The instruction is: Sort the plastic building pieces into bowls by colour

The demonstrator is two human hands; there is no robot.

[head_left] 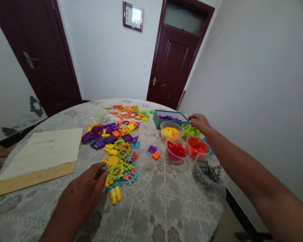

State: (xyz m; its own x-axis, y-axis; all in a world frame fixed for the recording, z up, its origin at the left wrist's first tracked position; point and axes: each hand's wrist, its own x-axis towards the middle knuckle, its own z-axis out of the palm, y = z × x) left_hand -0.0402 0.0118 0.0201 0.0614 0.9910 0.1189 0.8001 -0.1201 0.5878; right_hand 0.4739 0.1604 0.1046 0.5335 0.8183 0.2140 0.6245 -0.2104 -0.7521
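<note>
My left hand (87,186) is at the near left edge of the loose pile of plastic gear-shaped building pieces (116,159). Its fingers are curled, with a bit of a red piece showing between thumb and fingers. On the far right, my right hand (200,123) reaches to the right end of a green box (159,121) that holds purple pieces (169,118). Those fingers are bent close together at the box's corner, above a bowl of lime green pieces (191,130); whatever they grip is hidden.
Clear bowls hold yellow (171,131), red (176,149), orange (197,145) and grey pieces (210,170). Loose purple (152,148) and orange pieces (156,155) lie mid-table. More mixed pieces (131,112) spread behind. A paper sheet (44,149) lies on a board (32,176) at left.
</note>
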